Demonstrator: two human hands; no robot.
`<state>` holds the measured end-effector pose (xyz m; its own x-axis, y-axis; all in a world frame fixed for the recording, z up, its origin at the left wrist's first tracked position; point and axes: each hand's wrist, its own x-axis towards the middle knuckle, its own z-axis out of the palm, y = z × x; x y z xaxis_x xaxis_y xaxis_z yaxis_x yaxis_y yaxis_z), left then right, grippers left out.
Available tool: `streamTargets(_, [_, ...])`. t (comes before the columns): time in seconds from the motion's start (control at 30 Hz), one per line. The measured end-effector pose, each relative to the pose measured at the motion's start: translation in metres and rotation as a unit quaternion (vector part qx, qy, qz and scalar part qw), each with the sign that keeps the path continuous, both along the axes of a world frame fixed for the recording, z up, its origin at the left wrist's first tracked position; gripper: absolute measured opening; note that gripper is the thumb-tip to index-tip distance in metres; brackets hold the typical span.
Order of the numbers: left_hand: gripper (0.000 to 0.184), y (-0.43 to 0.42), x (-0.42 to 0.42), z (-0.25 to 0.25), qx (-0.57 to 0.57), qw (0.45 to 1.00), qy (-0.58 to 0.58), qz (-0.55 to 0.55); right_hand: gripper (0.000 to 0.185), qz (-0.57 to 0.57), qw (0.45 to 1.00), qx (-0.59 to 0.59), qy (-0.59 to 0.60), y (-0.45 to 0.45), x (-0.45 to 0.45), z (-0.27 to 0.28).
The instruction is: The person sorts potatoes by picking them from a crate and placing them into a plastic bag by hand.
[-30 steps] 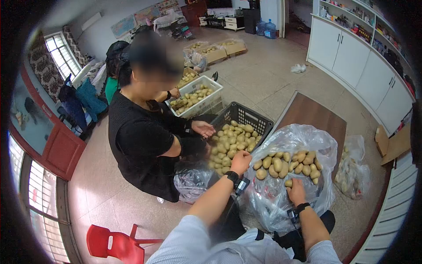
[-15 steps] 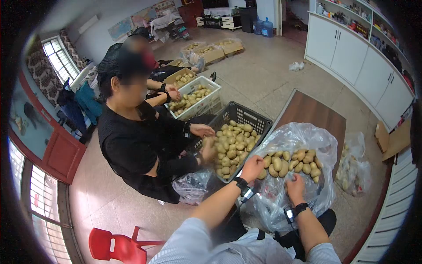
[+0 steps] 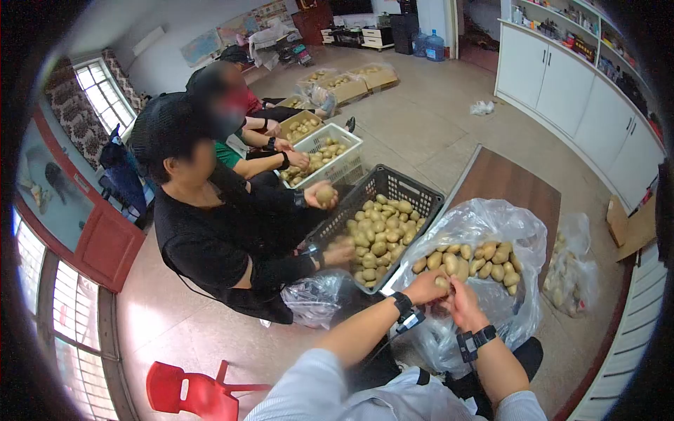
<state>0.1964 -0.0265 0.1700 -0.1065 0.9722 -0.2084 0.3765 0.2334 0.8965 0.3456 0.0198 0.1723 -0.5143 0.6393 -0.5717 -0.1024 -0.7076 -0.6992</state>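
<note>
In front of me both hands meet over a clear plastic bag [image 3: 484, 330] that is spread open. My left hand [image 3: 424, 288] is closed on a brownish-green kiwifruit [image 3: 441, 282]. My right hand [image 3: 464, 306] comes up against the same fruit from the other side, its fingers bent around it and partly hidden. Just beyond my hands, a pile of kiwifruit [image 3: 497, 271] lies on the bag. To the left stands a black plastic crate [image 3: 434, 198] holding many more kiwifruit [image 3: 379, 235].
A co-worker in black [image 3: 210, 245] sits left of the crate, holding a kiwifruit [image 3: 325, 195]. Farther back are a white crate [image 3: 351, 158] and other people's hands. A brown board [image 3: 502, 179] lies under the bag. A filled bag [image 3: 570, 270] rests at right, a red chair [image 3: 189, 389] at lower left.
My left hand has drawn back from the pile toward me and now holds a kiwifruit. My right hand has moved left and up against it. The co-worker's hands have moved apart.
</note>
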Motion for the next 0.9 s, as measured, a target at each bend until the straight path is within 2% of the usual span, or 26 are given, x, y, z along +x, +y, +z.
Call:
streamTargets(0.17, [0.047, 0.0, -0.001, 0.008, -0.022, 0.999, -0.03, 0.035, 0.035, 0.04, 0.998, 0.032, -0.02, 0.0, 0.007, -0.012])
streamTargets(0.23, [0.047, -0.001, -0.003, 0.017, -0.066, 0.99, -0.086, 0.092, 0.037, 0.045, 0.99, 0.115, -0.07, -0.003, 0.011, -0.011])
streamTargets(0.27, [0.047, -0.001, -0.006, 0.021, -0.067, 0.99, -0.086, 0.093, 0.037, 0.045, 0.99, 0.113, -0.07, 0.001, 0.017, -0.027])
streamTargets(0.33, [0.04, 0.002, -0.013, 0.025, -0.095, 0.97, -0.199, 0.106, 0.038, 0.04, 0.934, 0.294, -0.199, 0.019, 0.03, -0.071])
streamTargets(0.37, [0.04, 0.005, -0.02, 0.02, -0.098, 0.97, -0.2, 0.103, 0.038, 0.038, 0.934, 0.292, -0.201, 0.027, 0.034, -0.079])
streamTargets(0.4, [0.037, 0.008, -0.026, 0.007, -0.072, 0.955, -0.263, 0.119, 0.037, 0.06, 0.856, 0.422, -0.293, 0.032, 0.042, -0.085])
streamTargets(0.43, [0.033, 0.008, -0.025, 0.005, -0.052, 0.935, -0.327, 0.13, 0.038, 0.082, 0.751, 0.532, -0.381, 0.031, 0.054, -0.082])
streamTargets(0.47, [0.029, 0.01, -0.024, 0.002, -0.04, 0.916, -0.364, 0.166, 0.038, 0.075, 0.752, 0.52, -0.397, 0.029, 0.067, -0.08])
streamTargets(0.53, [0.027, 0.012, -0.031, 0.003, -0.049, 0.873, -0.428, 0.23, 0.042, 0.094, 0.654, 0.608, -0.44, 0.021, 0.074, -0.05])
streamTargets(0.63, [0.031, 0.019, -0.05, -0.014, -0.03, 0.886, -0.389, 0.252, 0.045, 0.108, 0.65, 0.596, -0.46, 0.022, 0.08, -0.059])
streamTargets(0.77, [0.031, 0.019, -0.063, -0.014, -0.027, 0.849, -0.421, 0.319, 0.049, 0.124, 0.66, 0.581, -0.46, 0.022, 0.081, -0.084])
streamTargets(0.8, [0.033, 0.022, -0.068, -0.024, -0.007, 0.845, -0.42, 0.331, 0.05, 0.14, 0.649, 0.58, -0.473, 0.019, 0.082, -0.084])
streamTargets(0.83, [0.035, 0.025, -0.091, -0.06, 0.102, 0.97, 0.011, 0.219, 0.05, 0.141, 0.649, 0.574, -0.479, 0.017, 0.082, -0.084])
streamTargets(0.87, [0.036, 0.022, -0.111, -0.091, 0.196, 0.88, 0.429, 0.048, 0.048, 0.157, 0.638, 0.591, -0.468, 0.017, 0.08, -0.082])
streamTargets(0.9, [0.033, 0.015, -0.111, -0.069, 0.084, 0.906, 0.414, 0.024, 0.046, 0.175, 0.627, 0.6, -0.465, 0.015, 0.084, -0.08])
